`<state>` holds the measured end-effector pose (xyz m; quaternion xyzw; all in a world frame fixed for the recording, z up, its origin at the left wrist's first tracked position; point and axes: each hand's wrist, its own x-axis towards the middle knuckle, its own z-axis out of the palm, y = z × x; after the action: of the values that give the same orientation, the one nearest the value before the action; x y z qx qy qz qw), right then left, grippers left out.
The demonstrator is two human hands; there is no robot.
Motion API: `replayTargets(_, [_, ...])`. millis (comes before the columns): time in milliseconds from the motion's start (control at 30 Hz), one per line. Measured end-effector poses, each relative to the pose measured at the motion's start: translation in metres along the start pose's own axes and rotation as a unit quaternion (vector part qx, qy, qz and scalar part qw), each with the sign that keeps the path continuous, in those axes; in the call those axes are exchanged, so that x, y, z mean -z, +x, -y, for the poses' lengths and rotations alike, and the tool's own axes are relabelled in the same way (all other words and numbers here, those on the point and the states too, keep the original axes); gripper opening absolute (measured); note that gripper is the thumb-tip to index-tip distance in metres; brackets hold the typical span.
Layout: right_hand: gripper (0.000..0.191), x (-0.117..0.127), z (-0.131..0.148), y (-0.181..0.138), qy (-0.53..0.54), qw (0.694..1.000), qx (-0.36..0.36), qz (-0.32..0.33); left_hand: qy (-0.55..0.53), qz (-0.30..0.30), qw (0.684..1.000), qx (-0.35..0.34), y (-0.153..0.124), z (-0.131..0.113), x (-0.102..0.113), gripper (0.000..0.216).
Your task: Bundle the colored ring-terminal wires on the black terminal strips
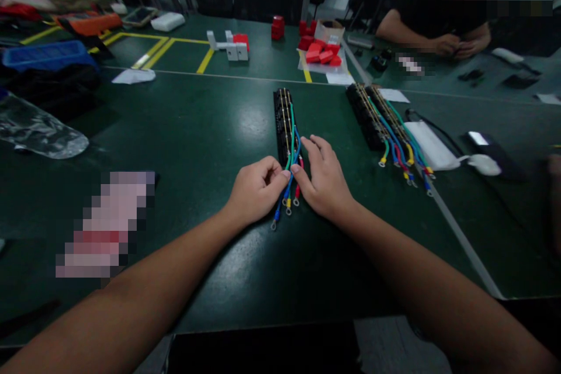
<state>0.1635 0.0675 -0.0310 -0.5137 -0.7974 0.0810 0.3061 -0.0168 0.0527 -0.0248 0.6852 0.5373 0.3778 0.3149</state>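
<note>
A long black terminal strip [283, 117] lies on the dark green table [210, 146], pointing away from me. Green, blue, red and yellow wires [291, 187] with ring lugs trail from its near end. My left hand [256, 190] is curled, its thumb and fingers pinching the wires at the strip's near end. From the other side my right hand [324, 178] rests on the same wires, thumb pressed against them, fingers curved over the strip's end.
A second black terminal strip [372, 114] with several coloured wires lies to the right, beside a white pad [432, 143]. Red blocks [322, 52] and white parts [228, 44] sit at the back. Another person's hands [458, 44] work at far right. Crumpled clear plastic [37, 131] lies left.
</note>
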Motion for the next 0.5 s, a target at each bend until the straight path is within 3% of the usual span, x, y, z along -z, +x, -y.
replayTargets(100, [0.052,0.006,0.006,-0.009,0.029,1.000,0.007,-0.005,0.035,0.012,0.999,-0.006,-0.002,-0.002,0.002,0.028])
replayTargets(267, [0.040,0.010,0.021,-0.021,0.034,0.997,-0.023,0.062,0.071,0.027,0.997,-0.004,-0.004,-0.001,0.004,0.012])
replayTargets(500, [0.032,0.013,0.023,-0.019,0.049,0.993,-0.043,0.095,0.125,0.069,0.990,-0.005,-0.005,-0.002,0.006,0.012])
